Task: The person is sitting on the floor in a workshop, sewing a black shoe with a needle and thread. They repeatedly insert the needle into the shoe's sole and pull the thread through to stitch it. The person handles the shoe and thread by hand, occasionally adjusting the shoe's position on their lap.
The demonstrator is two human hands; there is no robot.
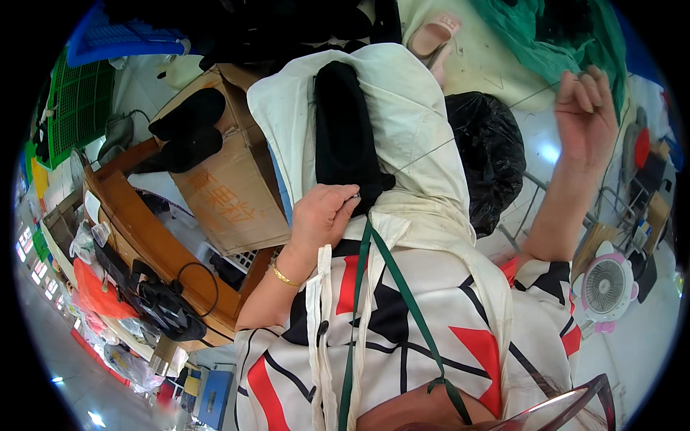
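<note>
A black cloth shoe (343,122) lies on the white apron (413,93) over my lap, its opening facing up. My left hand (323,218) is closed on the shoe's heel end, thumb and fingers pinching the dark fabric. Raised out to the upper right, my right hand (588,108) has its fingers curled in. A thin dark thread (425,158) runs taut from beside the heel across the apron toward that hand. Whether a needle is between the right fingers is too small to tell.
On the left, a pair of black shoes (188,133) rests on a cardboard box (223,194) beside a wooden table (136,215). A black plastic bag (486,158) stands right of my lap. Farther right is a white and pink fan (605,286). Pink shoes (433,37) lie ahead.
</note>
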